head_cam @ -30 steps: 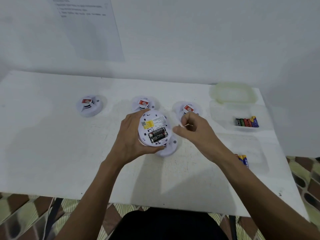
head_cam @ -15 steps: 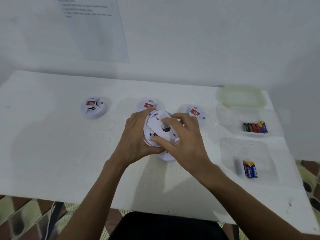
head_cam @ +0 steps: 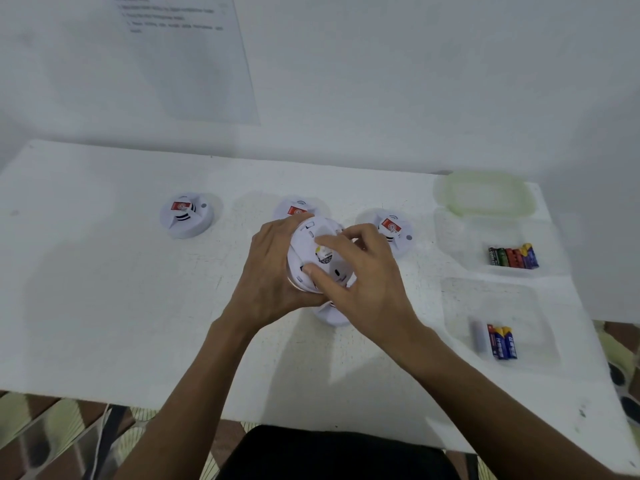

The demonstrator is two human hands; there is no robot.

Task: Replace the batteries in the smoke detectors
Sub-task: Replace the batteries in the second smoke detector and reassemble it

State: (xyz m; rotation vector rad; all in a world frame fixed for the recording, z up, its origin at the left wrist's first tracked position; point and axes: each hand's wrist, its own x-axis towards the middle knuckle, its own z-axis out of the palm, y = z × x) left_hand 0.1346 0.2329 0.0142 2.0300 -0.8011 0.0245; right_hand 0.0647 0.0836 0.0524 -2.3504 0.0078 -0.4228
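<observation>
Over the middle of the table (head_cam: pixel 104 306), the left hand (head_cam: pixel 270 271) grips a smoke detector (head_cam: pixel 311 244) by its rim, while the right hand (head_cam: pixel 367 285) curls over its back. Probably closing it up; next comes a twist until the back locks.

Both my bare arms reach in from the bottom and meet in the middle, hands close together. My left hand (head_cam: pixel 273 271) wraps round the left side of the smoke detector (head_cam: pixel 303 251), with the back of the hand facing me. My right hand (head_cam: pixel 370 285) lies over its front, fingers (head_cam: pixel 346 237) curled on top and the thumb pressed on its face.
</observation>
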